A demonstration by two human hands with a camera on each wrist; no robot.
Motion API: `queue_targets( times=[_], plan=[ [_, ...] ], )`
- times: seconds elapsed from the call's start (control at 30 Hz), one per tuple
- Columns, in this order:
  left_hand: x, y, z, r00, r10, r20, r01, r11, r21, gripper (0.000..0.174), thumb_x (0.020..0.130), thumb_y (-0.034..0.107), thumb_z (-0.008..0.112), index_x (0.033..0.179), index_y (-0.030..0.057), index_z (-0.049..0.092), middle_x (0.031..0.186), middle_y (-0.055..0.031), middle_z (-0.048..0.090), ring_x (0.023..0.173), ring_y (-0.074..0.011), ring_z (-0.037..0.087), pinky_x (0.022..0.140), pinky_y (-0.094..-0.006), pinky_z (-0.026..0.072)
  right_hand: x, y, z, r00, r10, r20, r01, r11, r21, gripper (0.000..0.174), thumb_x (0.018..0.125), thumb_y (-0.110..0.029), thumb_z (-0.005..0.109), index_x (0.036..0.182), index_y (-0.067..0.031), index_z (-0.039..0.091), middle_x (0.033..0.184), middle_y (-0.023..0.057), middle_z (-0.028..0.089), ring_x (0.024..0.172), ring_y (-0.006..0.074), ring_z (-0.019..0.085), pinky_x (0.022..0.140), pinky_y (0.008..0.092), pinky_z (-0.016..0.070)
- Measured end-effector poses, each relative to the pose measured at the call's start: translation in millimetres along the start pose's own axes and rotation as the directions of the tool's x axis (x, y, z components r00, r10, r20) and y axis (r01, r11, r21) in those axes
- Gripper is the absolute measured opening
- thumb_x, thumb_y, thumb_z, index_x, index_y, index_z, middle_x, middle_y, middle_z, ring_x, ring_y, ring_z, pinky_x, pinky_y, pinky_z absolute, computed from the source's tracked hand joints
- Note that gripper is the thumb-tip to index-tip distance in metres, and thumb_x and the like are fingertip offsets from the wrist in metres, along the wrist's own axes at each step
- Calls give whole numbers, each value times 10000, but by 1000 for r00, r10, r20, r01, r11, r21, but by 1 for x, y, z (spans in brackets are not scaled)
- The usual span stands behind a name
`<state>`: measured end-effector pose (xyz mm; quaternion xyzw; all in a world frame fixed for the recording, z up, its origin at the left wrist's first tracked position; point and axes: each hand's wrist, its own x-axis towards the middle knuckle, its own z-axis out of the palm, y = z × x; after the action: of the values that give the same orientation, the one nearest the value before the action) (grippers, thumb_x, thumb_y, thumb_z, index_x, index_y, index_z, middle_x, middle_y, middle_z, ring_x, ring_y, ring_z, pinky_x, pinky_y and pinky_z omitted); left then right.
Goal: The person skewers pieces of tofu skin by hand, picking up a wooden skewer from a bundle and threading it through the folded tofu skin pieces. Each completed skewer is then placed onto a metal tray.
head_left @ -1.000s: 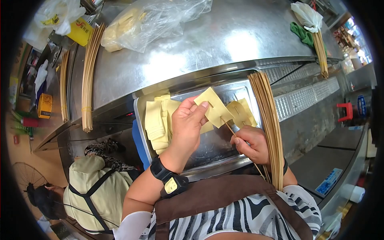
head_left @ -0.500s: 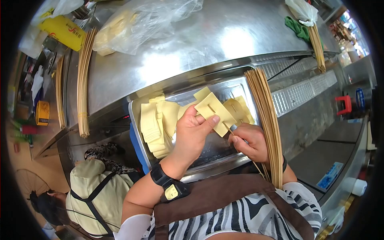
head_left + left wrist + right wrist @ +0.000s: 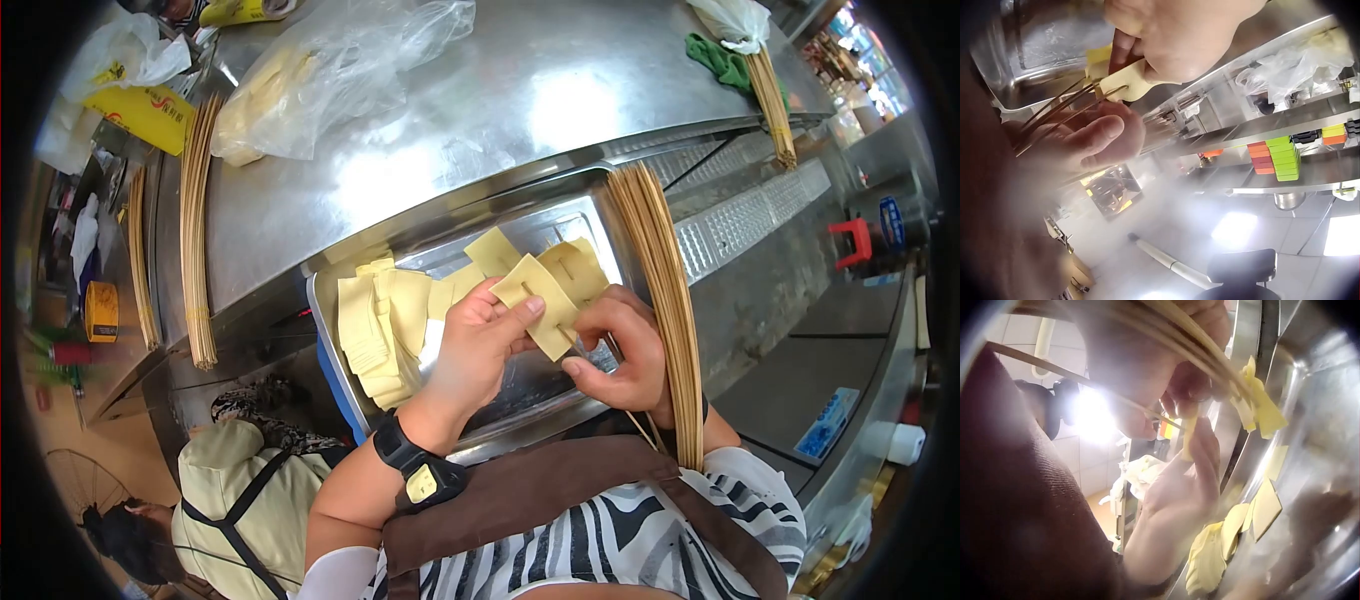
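Note:
My left hand (image 3: 475, 345) pinches a square, pale yellow tofu sheet (image 3: 552, 328) between thumb and fingers over the metal tray. A thin wooden skewer (image 3: 1091, 382) runs through this sheet. Close against the sheet's lower right edge, my right hand (image 3: 632, 355) has thumb and forefinger bent about the skewer. More skewers pass through the right hand in the right wrist view, with skewered tofu sheets (image 3: 1266, 412) at their far ends. Loose sheets (image 3: 365, 330) lie piled at the tray's left side. A thick bundle of skewers (image 3: 665, 300) slants beside the right hand and across its wrist.
The metal tray (image 3: 500, 388) sits in front of my body, below a steel counter (image 3: 460, 140). Clear plastic bags (image 3: 310, 90) and another skewer bundle (image 3: 197, 240) lie on the counter. A person in a light top (image 3: 225, 490) is low at the left.
The held sheet has moved down and right with my left hand. My right thumb and forefinger have spread from their tighter grip. Another sheet now shows behind the left hand.

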<state>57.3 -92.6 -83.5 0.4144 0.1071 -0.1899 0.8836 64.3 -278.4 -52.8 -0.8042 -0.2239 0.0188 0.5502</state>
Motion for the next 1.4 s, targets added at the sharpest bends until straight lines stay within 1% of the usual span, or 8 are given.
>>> queue_targets(
  times=[0.07, 0.17, 0.37, 0.43, 0.6, 0.67, 1.03, 1.4],
  plan=[
    [3, -1, -2, 1000, 0, -24, 0, 1000, 2, 299, 953, 69, 600, 1243, 24, 545, 1102, -74, 681, 940, -171, 681, 793, -325, 577, 9, 0, -1, 916, -396, 59, 400, 906, -140, 154, 711, -57, 734, 841, -44, 654, 756, 67, 581, 637, 267, 540, 674, 385, 450],
    [14, -7, -8, 1000, -28, 6, 27, 995, 94, 301, 953, 76, 607, 1244, 31, 548, 1069, -68, 687, 918, -153, 677, 761, -302, 575, 18, 1, -1, 798, -580, 165, 591, 807, -22, 177, 709, -49, 727, 875, -27, 670, 732, 72, 575, 647, 275, 547, 708, 417, 450],
    [34, -8, -5, 990, -95, -99, 127, 907, 402, 354, 919, 117, 677, 1237, 31, 549, 975, -44, 648, 842, -104, 617, 693, -264, 534, 5, 6, 0, 855, -393, 338, 406, 913, 35, 84, 761, -51, 699, 842, -37, 681, 614, 76, 571, 600, 276, 570, 606, 393, 474],
    [35, -18, -3, 887, 439, -143, -178, 610, 772, 357, 913, 129, 688, 1220, 18, 543, 1015, -56, 610, 881, -96, 574, 707, -248, 504, 3, 12, 2, 878, -305, 370, 347, 936, -54, 52, 806, -74, 692, 850, -48, 682, 643, 94, 603, 603, 277, 587, 562, 394, 457],
    [25, 18, 23, 912, 411, 6, -329, 720, 612, 272, 944, 151, 654, 1154, 4, 565, 1025, -69, 609, 886, -91, 568, 693, -238, 474, 1, 9, 3, 878, -238, 415, 296, 952, -82, 49, 827, -89, 677, 865, -59, 680, 658, 100, 615, 620, 287, 613, 579, 407, 476],
    [26, 32, 27, 990, 75, 117, -113, 925, 364, 179, 957, 156, 640, 1056, 11, 607, 916, -57, 637, 797, -91, 588, 661, -229, 468, 2, 8, 5, 873, -217, 437, 292, 950, -110, 53, 832, -94, 671, 870, -58, 680, 658, 100, 615, 629, 287, 624, 590, 409, 485],
    [27, 34, 38, 986, 158, -50, -133, 936, 325, 148, 944, 171, 665, 897, 40, 613, 745, -19, 641, 643, -86, 602, 592, -225, 481, 2, 8, 5, 883, -164, 439, 240, 963, -122, 63, 829, -82, 667, 877, -41, 669, 647, 108, 602, 629, 284, 621, 593, 405, 481],
    [28, 34, 29, 990, 116, 85, -130, 973, 188, 99, 934, 103, 645, 880, 50, 581, 727, -32, 615, 657, -109, 587, 615, -250, 483, 3, 3, 5, 897, -128, 423, 218, 961, -170, 89, 847, -118, 657, 913, -58, 659, 664, 116, 600, 650, 299, 621, 624, 413, 478]
  ],
)
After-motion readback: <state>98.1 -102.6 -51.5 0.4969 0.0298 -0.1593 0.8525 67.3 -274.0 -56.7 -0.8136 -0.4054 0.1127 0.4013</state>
